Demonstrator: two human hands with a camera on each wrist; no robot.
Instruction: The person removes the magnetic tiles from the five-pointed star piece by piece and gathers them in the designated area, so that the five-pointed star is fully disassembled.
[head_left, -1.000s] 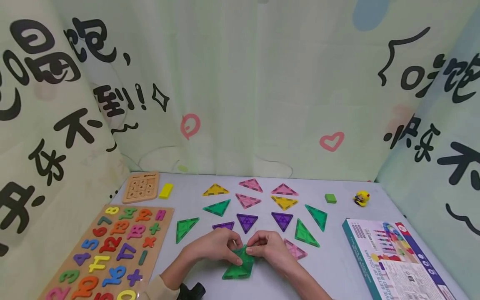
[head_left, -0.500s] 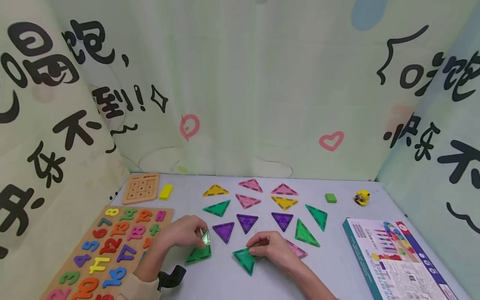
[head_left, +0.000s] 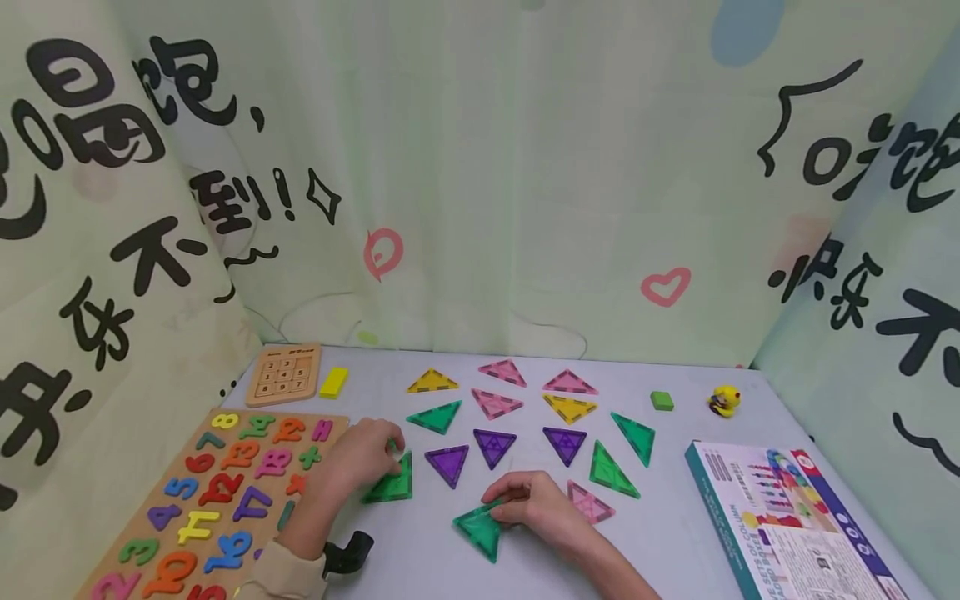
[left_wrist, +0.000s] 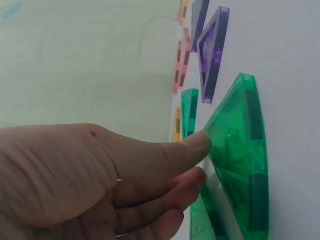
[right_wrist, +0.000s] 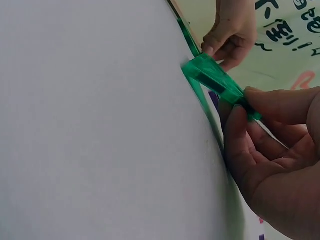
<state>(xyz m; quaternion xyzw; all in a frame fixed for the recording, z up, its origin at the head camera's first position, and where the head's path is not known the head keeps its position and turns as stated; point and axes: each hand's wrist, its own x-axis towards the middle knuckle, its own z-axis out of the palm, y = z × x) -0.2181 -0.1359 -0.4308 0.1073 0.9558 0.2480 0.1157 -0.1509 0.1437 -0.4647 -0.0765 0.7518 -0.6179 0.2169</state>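
My right hand [head_left: 536,508] pinches a green triangular magnetic tile [head_left: 480,532] by one edge between thumb and fingers. In the right wrist view that green tile [right_wrist: 212,75] tilts just off the white tabletop. Farther left, my left hand [head_left: 360,454] is at another green triangular magnetic tile [head_left: 397,483] lying flat. Up close, the thumb [left_wrist: 197,142] touches or nearly touches the edge of this tile [left_wrist: 242,160], and nothing shows between thumb and fingers. Part of a further green tile [left_wrist: 200,220] shows below the left fingers; the hand hides most of it in the head view.
Purple [head_left: 447,464], pink [head_left: 590,502], yellow [head_left: 432,382] and other green triangles [head_left: 615,471] lie beyond the hands. A number board [head_left: 195,508] is left, under the left forearm. To the right are a box [head_left: 810,517], a green block [head_left: 662,400] and a toy duck [head_left: 724,400].
The hands came apart from the middle, separating two green tiles. The left hand carried one tile left, then slightly farther back. The right hand keeps the other, shifted slightly left.
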